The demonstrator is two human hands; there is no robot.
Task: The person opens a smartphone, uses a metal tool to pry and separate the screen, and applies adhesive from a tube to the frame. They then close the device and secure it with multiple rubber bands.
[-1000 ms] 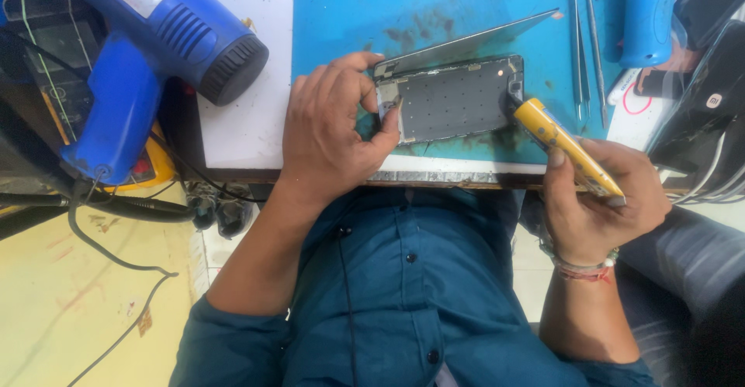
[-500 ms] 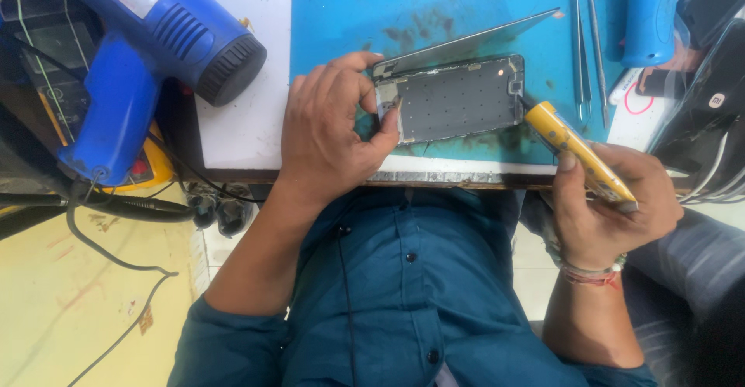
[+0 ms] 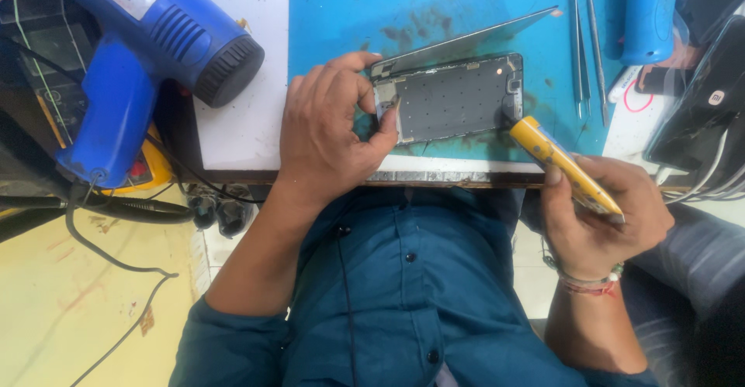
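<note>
An opened phone body (image 3: 458,97) with a grey perforated inner plate lies on the blue work mat (image 3: 341,6). Its thin screen panel (image 3: 469,39) stands lifted along the far edge. My left hand (image 3: 330,127) grips the phone's left end, thumb and fingers pinching the corner. My right hand (image 3: 601,216) holds a yellow-handled screwdriver (image 3: 563,162), its tip pointing at the phone's lower right corner, close to the table's front edge.
A large blue heat gun (image 3: 147,53) rests on the white tabletop at left, its cord trailing down. Tweezers and thin metal tools (image 3: 580,38) lie on the mat at right beside a blue cylindrical tool (image 3: 648,14). Dark devices (image 3: 702,92) with cables crowd the far right.
My right hand has drawn the screwdriver back toward the lower right, away from the phone's edge. My left hand keeps its hold on the phone.
</note>
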